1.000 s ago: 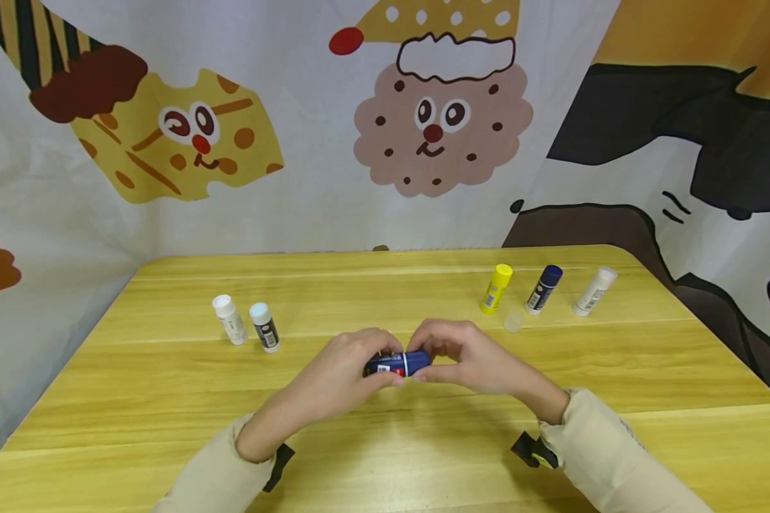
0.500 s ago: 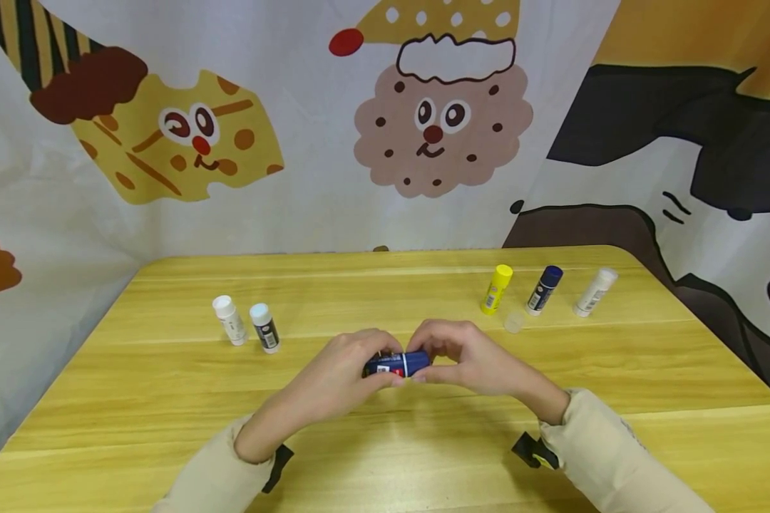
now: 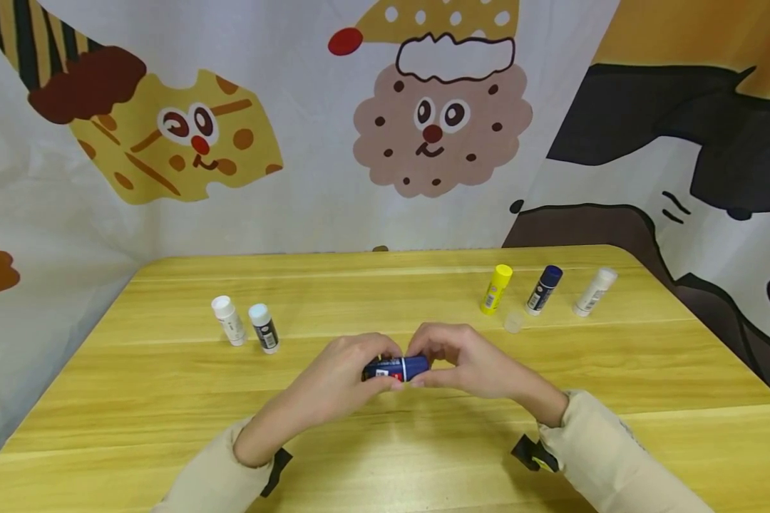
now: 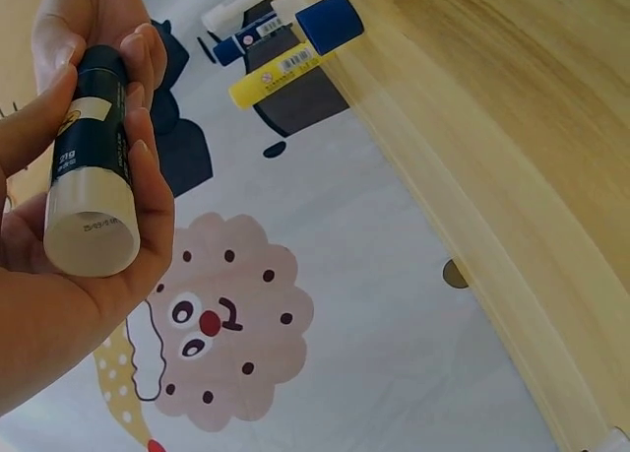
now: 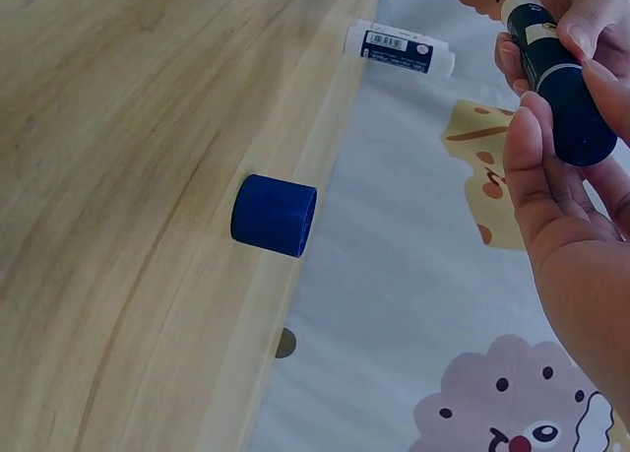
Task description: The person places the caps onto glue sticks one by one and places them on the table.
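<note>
Between both hands a glue stick (image 3: pixel 391 368) with a dark blue label and cap lies sideways above the table. My left hand (image 3: pixel 336 374) grips its body, with the fingers wrapped round it and the white base (image 4: pixel 94 230) facing the left wrist camera. From the other end, my right hand (image 3: pixel 465 360) holds the dark blue cap (image 5: pixel 581 127) between thumb and fingers. The cap sits against the pale ring on the body. In the right wrist view, a loose blue cylinder (image 5: pixel 274 216), like a cap, lies on the table.
A yellow glue stick (image 3: pixel 497 289), a dark blue one (image 3: pixel 544 290) and a white one (image 3: pixel 594 292) stand at the back right, near a translucent round piece (image 3: pixel 513 322). Two white-capped glue sticks, one white (image 3: pixel 229 320) and one dark-labelled (image 3: pixel 264 328), stand left. A printed cloth (image 3: pixel 321 178) hangs behind.
Both hands and the glue stick have come slightly down and nearer the person in the last half second. The grips look the same, and the other glue sticks stay where they were.
</note>
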A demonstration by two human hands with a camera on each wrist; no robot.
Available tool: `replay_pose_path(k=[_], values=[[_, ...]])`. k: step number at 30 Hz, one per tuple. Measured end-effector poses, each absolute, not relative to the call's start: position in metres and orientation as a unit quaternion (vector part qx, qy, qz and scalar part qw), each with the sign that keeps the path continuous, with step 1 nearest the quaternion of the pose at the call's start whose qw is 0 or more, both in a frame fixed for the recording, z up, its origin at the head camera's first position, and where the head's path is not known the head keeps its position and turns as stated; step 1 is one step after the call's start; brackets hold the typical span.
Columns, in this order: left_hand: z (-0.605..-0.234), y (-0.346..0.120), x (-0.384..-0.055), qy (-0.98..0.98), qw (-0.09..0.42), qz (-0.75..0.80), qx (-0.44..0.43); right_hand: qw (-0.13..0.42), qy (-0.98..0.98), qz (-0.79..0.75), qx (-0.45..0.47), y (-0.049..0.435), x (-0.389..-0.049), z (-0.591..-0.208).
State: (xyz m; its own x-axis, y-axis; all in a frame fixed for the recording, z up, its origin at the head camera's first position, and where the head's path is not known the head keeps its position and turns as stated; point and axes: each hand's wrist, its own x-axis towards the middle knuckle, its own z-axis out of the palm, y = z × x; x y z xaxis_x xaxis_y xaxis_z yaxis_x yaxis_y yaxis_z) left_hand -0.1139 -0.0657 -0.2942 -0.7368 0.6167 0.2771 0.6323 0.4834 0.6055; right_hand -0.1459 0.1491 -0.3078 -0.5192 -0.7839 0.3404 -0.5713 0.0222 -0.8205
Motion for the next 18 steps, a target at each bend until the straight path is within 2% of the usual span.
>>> replay_pose_path(k=[18], values=[[-0.2991, -0.066, -0.1136, -0.86, 0.003, -0.353, -0.368, 0.114, 0.706, -0.515, -0.473, 0.1487, -0.1432, -0.3131]])
